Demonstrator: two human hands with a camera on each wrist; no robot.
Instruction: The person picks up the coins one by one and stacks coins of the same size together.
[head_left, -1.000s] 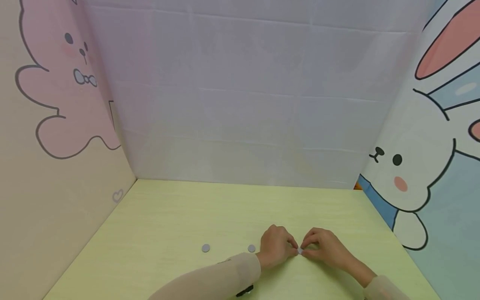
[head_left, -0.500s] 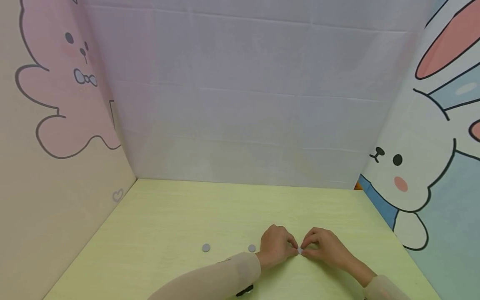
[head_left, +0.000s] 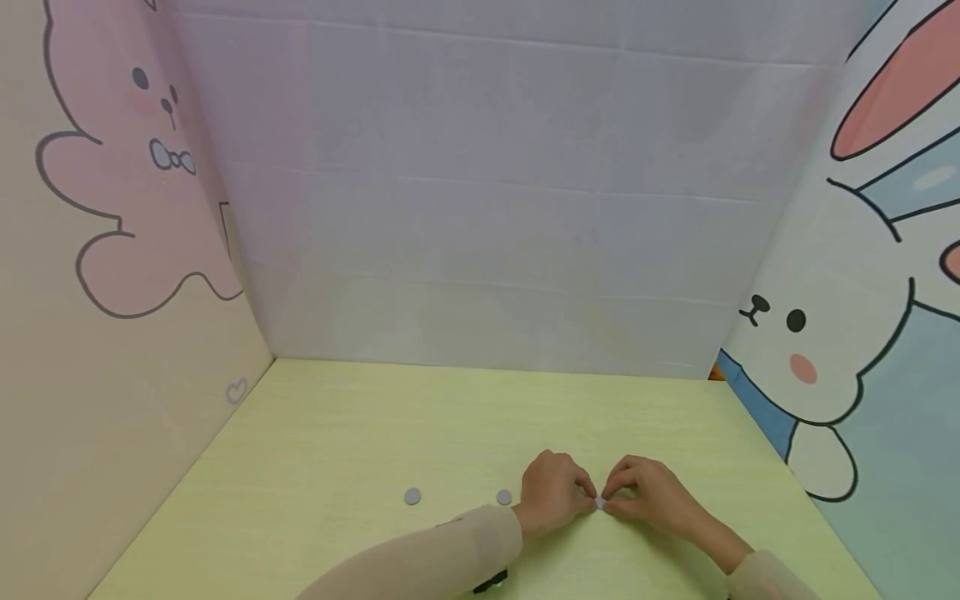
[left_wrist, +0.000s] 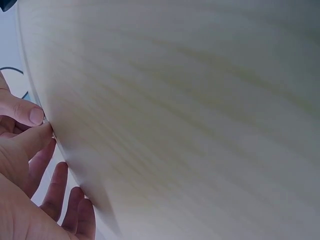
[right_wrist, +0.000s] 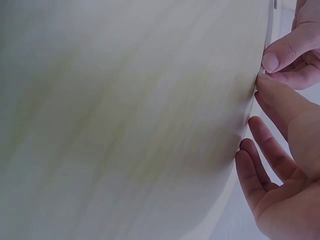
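Observation:
Three small flat grey discs lie roughly in a row on the pale yellow table in the head view. The right-hand disc (head_left: 600,503) sits between both hands, its sides largely hidden by fingertips. My left hand (head_left: 555,493) pinches it from the left with thumb and forefinger, while my right hand (head_left: 651,498) pinches it from the right. Just left of my left hand is the middle disc (head_left: 504,497), and farther left is another disc (head_left: 412,497). In both wrist views the fingertips of the two hands meet low at the tabletop; the disc itself is barely visible there.
The yellow table (head_left: 360,433) ends at a pale cloth backdrop (head_left: 480,208). Side panels with a pink cartoon bear (head_left: 142,192) and a white cartoon rabbit (head_left: 840,333) stand left and right. A small black object (head_left: 491,582) shows under the left sleeve.

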